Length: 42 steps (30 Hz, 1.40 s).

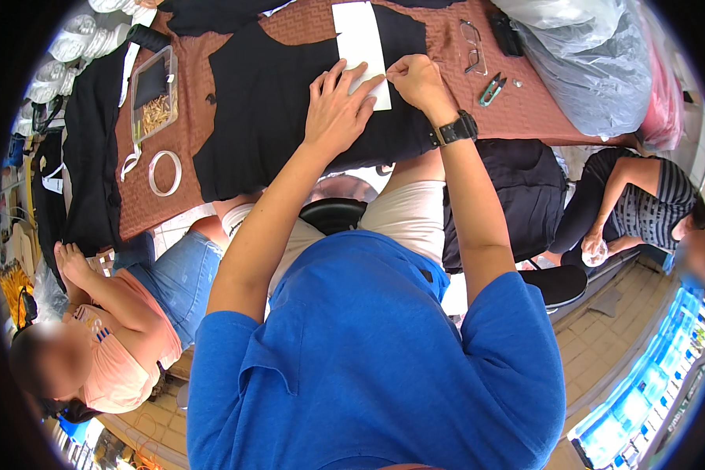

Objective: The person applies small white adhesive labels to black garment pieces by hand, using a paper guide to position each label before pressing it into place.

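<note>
Here, in the head view, the left hand [335,110] lies spread flat on the black fabric [266,110], its fingertips touching the white paper strip [360,47] that rests on this cloth on the brown patterned tabletop [525,102]. The right hand [415,78] pinches the strip's right edge between thumb and forefinger; green thread snips [491,90] and eyeglasses [471,47] lie to the right, a tape roll [164,172] to the left.

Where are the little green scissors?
In the head view, the small green snips lie on the reddish-brown table, just right of the right hand, below the eyeglasses and beside the big plastic bag.
</note>
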Tool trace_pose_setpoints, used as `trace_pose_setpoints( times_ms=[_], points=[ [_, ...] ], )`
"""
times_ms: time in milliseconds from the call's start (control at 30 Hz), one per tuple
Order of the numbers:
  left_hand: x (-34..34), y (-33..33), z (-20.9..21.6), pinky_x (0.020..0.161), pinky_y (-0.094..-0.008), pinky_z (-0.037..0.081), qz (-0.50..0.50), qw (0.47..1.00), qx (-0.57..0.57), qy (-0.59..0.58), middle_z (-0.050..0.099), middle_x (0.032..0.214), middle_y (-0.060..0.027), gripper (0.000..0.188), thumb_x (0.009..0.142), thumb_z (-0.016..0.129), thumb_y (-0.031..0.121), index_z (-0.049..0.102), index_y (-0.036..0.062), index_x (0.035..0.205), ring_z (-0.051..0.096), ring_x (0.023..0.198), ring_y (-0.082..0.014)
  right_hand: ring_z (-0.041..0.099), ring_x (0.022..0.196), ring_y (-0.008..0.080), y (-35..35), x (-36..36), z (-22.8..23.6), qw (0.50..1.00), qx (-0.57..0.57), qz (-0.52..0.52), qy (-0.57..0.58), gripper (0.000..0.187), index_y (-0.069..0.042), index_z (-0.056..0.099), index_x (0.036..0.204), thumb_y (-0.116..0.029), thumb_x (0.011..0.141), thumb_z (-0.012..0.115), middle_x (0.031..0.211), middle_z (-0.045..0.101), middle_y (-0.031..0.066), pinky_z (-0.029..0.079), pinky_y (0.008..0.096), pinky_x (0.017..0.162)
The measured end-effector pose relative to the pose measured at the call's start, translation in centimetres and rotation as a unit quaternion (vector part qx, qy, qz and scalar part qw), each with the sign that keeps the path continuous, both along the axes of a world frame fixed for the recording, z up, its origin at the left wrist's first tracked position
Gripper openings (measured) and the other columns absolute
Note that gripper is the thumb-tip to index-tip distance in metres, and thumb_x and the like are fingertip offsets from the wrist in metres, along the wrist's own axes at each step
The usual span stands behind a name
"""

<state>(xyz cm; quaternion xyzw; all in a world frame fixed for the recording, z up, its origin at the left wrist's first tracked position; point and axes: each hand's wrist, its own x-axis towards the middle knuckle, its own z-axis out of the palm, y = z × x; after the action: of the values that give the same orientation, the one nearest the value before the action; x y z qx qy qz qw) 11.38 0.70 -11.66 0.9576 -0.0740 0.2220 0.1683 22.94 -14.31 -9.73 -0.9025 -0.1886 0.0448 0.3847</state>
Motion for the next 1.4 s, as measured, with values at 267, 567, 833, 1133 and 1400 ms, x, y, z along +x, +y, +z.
trace_pose_setpoints(
  times_ms=[267,567,833,1133,1400],
  points=[
    [0.0,0.0,0.0,0.112,-0.0502,0.029,0.005,1.000,0.010,0.012,0.053,0.142,-0.0038,0.037,0.099,0.056,0.026,0.062,0.0245,0.135,0.041,0.138,-0.0306,0.073,0.075,0.0327,-0.6,-0.2,-0.2,0.998,0.052,-0.034,0.003,0.014,-0.001,0.072,0.080,-0.013,0.076,0.079,0.077,0.073,0.0166,0.056,0.0402,0.072],
    [0.0,0.0,0.0,0.113,-0.0506,0.028,0.006,1.000,0.000,0.022,0.053,0.143,-0.0031,0.037,0.100,0.054,0.030,0.060,0.0228,0.136,0.040,0.138,-0.0302,0.072,0.074,0.0326,-0.4,-0.5,0.0,0.999,0.028,-0.045,-0.009,0.017,-0.001,0.071,0.077,-0.015,0.075,0.081,0.075,0.072,0.0159,0.056,0.0408,0.070],
    [-0.1,-0.1,0.2,0.113,-0.0509,0.028,0.005,1.000,0.003,0.018,0.053,0.142,-0.0033,0.038,0.099,0.055,0.026,0.061,0.0243,0.136,0.041,0.137,-0.0297,0.073,0.076,0.0338,-0.4,-0.4,-0.1,0.999,0.016,-0.044,-0.010,0.018,-0.002,0.072,0.077,-0.016,0.076,0.082,0.077,0.073,0.0169,0.056,0.0408,0.070],
    [0.0,-0.1,0.0,0.112,-0.0501,0.030,0.011,1.000,-0.010,0.008,0.054,0.141,-0.0030,0.038,0.097,0.058,0.024,0.061,0.0248,0.135,0.041,0.137,-0.0299,0.071,0.070,0.0255,-0.4,1.1,0.0,0.994,0.088,-0.048,0.052,0.019,-0.001,0.072,0.083,-0.017,0.078,0.082,0.074,0.073,0.0129,0.055,0.0372,0.068],
    [0.1,0.3,0.2,0.110,-0.0495,0.034,0.020,0.997,0.006,0.073,0.058,0.137,-0.0123,0.038,0.092,0.060,0.034,0.068,0.0169,0.125,0.040,0.138,-0.0334,0.069,0.074,0.0191,10.9,-2.8,7.0,0.977,0.152,0.146,0.014,0.022,0.003,0.069,0.096,-0.013,0.084,0.078,0.087,0.071,0.0132,0.055,0.0335,0.072]
  ],
)
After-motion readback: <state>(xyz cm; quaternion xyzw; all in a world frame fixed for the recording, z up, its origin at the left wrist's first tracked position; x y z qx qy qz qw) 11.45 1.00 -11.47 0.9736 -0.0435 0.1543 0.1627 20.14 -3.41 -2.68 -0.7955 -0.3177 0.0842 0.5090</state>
